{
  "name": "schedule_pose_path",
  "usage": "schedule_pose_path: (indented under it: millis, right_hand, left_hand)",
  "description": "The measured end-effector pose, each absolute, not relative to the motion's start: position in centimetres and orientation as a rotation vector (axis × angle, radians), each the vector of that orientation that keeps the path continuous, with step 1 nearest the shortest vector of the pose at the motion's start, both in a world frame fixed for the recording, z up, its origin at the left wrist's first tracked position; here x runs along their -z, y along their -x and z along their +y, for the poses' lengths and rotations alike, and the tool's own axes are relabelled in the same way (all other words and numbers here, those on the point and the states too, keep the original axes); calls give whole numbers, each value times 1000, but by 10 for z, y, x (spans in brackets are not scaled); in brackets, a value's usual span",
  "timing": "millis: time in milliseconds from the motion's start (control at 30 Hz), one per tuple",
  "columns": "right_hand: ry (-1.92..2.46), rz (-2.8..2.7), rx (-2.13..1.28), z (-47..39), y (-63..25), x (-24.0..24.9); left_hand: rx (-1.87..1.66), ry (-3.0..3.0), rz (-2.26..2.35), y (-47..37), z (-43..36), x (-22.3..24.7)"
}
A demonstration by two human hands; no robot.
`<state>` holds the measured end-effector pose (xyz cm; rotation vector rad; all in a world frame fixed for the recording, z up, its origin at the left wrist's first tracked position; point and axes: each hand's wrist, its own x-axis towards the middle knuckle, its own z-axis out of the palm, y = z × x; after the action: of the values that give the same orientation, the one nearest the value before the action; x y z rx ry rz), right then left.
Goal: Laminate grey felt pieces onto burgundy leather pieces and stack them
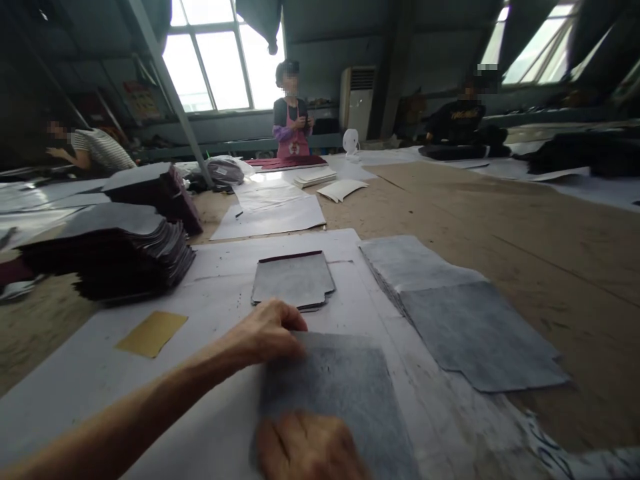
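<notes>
A grey fabric panel point(345, 380) lies in front of me on white paper. My left hand point(280, 330) is at its far left corner, thumb and fingers closed on the edge there. Lower down, my right hand point(310, 447) rests over the panel's near part with its fingers curled in. That hand is slightly blurred, and whatever its fingers hold is hidden. Just beyond my left hand sits a small stack of grey panels point(293, 280) with a dark folded strip along the far edge. To the right lies a layered pile of larger grey panels point(480, 327).
Dark stacks of cut pieces point(130, 247) rise on the left. A yellowish card point(153, 333) lies on the white paper point(210, 400). Across the brown table point(440, 207) are cream sheets point(343, 190), a small white fan point(351, 143) and a person in a pink apron point(291, 137). Two others are farther off.
</notes>
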<state>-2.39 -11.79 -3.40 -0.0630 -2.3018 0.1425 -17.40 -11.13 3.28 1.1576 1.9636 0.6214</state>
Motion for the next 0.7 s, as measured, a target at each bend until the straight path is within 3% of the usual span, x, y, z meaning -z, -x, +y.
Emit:
schedule_pose_path:
  millis: [167, 300, 700]
  right_hand:
    - [154, -2428, -531, -60, 5, 3]
    - [451, -2684, -410, -8, -11, -13]
    - [408, -2675, -393, 3, -10, -5]
  left_hand:
    - [-673, -1395, 2083, 169, -119, -23]
    - [-681, -1574, 2063, 170, -119, -20]
    - [-701, -1840, 1941, 171, -107, -14]
